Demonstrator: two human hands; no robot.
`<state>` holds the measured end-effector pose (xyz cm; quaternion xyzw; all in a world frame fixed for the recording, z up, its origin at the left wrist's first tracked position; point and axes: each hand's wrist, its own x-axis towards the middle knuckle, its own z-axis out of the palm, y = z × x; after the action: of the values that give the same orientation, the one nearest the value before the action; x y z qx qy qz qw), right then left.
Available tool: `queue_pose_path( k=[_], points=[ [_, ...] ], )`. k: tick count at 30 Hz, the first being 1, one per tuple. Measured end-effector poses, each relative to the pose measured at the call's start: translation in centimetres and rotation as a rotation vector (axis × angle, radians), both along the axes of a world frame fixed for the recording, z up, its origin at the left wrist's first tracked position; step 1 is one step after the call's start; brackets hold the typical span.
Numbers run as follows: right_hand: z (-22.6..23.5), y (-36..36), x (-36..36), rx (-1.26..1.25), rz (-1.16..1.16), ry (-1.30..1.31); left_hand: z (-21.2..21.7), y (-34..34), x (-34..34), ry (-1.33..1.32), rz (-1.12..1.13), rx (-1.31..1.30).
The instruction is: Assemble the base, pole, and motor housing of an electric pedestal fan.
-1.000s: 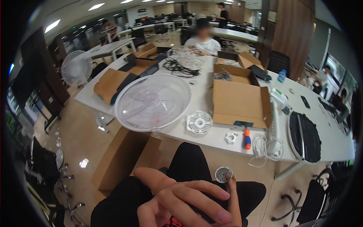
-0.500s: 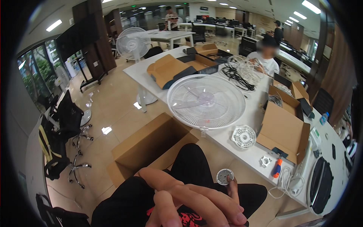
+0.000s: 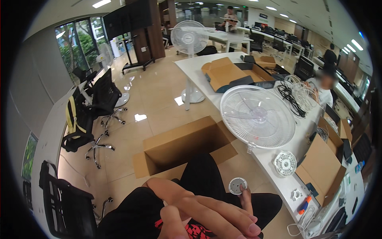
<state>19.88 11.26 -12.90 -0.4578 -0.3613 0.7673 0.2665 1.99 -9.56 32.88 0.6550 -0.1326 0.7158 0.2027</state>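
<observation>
My left hand [image 3: 203, 207] is large in view low in the middle, over my lap. Its fingers are stretched out towards the lower right and the thumb stands apart; I see nothing in it. Beyond its fingers, part of my right hand [image 3: 247, 201] shows, with a digit pressed against the edge of a round grey-white disc [image 3: 237, 185] with small holes. The rest of that hand is hidden. Just past my knees, an open cardboard box [image 3: 171, 159] stands on the floor. On the table to the right lies a round white fan guard [image 3: 256, 116] with clear blades inside.
Along the white table [image 3: 262, 163] are a white round slotted part [image 3: 285, 163], a small white star-shaped part [image 3: 295, 194], an orange-and-blue screwdriver [image 3: 305, 204], cables [image 3: 296, 93] and opened boxes [image 3: 225, 73]. A person [image 3: 323, 89] sits across it. Office chairs [image 3: 104, 93] stand left.
My view has turned left, so the table, fan guard and box appear farther right. Both hands and the disc keep nearly the same place in view.
</observation>
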Motion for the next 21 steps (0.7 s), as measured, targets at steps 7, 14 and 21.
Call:
queue_pose_path(
  k=[7, 14, 21],
  points=[
    [0.7, 0.1, -3.8, 0.006, 0.152, -0.01, 0.1, -2.0, 1.5, -0.205, 0.235, -0.024],
    [-0.2, 0.3, -7.1, 0.015, 0.266, -0.004, 0.8, -5.3, -0.7, -0.085, 0.303, -0.152],
    [-1.4, 0.2, -9.7, 0.019, 0.338, 0.014, 0.0, -7.0, -2.3, 0.02, 0.321, -0.178]
  ],
)
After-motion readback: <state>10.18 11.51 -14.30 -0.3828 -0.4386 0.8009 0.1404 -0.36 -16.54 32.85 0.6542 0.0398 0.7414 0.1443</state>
